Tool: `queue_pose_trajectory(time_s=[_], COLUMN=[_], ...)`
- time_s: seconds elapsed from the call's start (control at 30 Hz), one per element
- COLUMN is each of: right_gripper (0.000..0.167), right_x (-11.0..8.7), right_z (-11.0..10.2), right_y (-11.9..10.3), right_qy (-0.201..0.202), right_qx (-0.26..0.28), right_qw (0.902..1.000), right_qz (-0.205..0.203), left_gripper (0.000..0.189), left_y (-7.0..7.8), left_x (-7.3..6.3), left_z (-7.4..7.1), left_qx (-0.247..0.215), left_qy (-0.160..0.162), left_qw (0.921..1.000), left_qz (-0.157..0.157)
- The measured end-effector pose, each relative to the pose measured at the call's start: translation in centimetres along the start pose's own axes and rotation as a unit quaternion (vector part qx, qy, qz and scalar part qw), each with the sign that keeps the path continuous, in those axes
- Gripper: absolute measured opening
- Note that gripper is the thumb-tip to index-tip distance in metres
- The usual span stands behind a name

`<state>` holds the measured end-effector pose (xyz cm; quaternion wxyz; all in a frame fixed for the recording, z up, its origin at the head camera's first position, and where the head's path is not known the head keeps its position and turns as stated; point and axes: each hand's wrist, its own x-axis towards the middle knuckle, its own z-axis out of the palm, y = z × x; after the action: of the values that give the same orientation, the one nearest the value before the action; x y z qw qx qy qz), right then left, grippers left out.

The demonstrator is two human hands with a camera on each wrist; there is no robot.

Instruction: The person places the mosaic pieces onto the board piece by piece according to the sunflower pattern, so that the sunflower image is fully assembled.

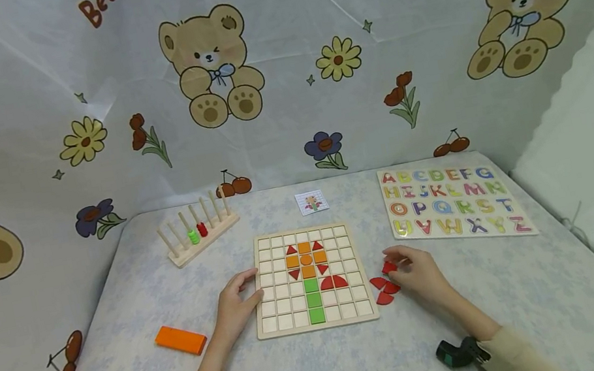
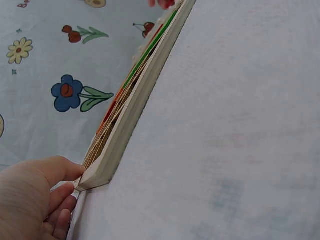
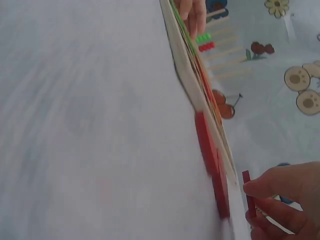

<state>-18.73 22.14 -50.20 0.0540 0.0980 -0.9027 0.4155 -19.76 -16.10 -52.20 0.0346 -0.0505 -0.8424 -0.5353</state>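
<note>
A square wooden grid board (image 1: 274, 329) lies in the middle of the table, bearing orange, red and green pieces. My left hand (image 1: 237, 302) holds its left edge; in the left wrist view, thumb and fingers meet the board's pale rim (image 2: 127, 122) at a corner. Right of the board, my right hand (image 1: 420, 273) pinches a small red piece (image 1: 388, 267), which shows edge-on as a thin red piece (image 3: 249, 194) in the right wrist view. Several red quarter-circle pieces (image 1: 384, 298) lie beside the board, just under that hand. Two red quarter-circles (image 1: 333, 282) sit right of the green squares (image 1: 314, 300).
Behind the board lies a small pattern card (image 1: 312, 202). A wooden peg rack (image 1: 205, 238) with green and red beads stands at the back left, an alphabet board (image 1: 455, 201) lies at the back right, and an orange block (image 1: 180, 340) is left of my left hand.
</note>
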Motion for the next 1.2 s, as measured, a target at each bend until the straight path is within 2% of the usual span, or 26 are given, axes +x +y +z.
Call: queue_pose_trajectory(time_s=[0.1,0.2,0.3,0.43,0.63,0.97,1.1,1.2], right_gripper=[0.038,0.036,0.034,0.038,0.041,0.035,0.029,0.027], right_x=[0.3,0.6,0.8,1.0,1.2,0.9,0.6,0.3], right_z=[1.4,3.1,4.6,6.0,6.7,7.1,6.3,5.0], right_y=[-1.8,-3.5,-4.9,-5.9,-6.2,-6.7,-6.2,-5.3], right_qy=[-0.047,-0.102,-0.149,-0.177,-0.167,-0.158,-0.133,-0.099], right_qx=[0.035,0.067,0.088,0.082,0.07,0.058,0.069,0.063], right_qw=[0.9968,0.9875,0.9777,0.9716,0.9717,0.9741,0.9786,0.9866], right_qz=[-0.055,-0.1,-0.119,-0.134,-0.153,-0.151,-0.141,-0.113], left_gripper=[0.045,0.045,0.045,0.045,0.044,0.044,0.044,0.044], left_y=[0.0,-0.1,-0.1,-0.1,0.1,0.0,-0.1,-0.2], left_x=[0.0,0.1,0.2,0.3,0.5,0.3,0.3,0.2], left_z=[0.0,0.1,0.2,0.3,0.4,0.2,0.2,0.1], left_qx=[0.001,0.003,0.003,0.004,0.011,0.011,0.014,0.015], left_qy=[-0.001,0.0,0.001,0.0,0.004,0.006,0.006,0.007], left_qw=[1.0,1.0,1.0,1.0,0.9999,0.9999,0.9999,0.9998], left_qz=[-0.001,-0.002,-0.002,-0.003,-0.006,-0.005,-0.006,-0.009])
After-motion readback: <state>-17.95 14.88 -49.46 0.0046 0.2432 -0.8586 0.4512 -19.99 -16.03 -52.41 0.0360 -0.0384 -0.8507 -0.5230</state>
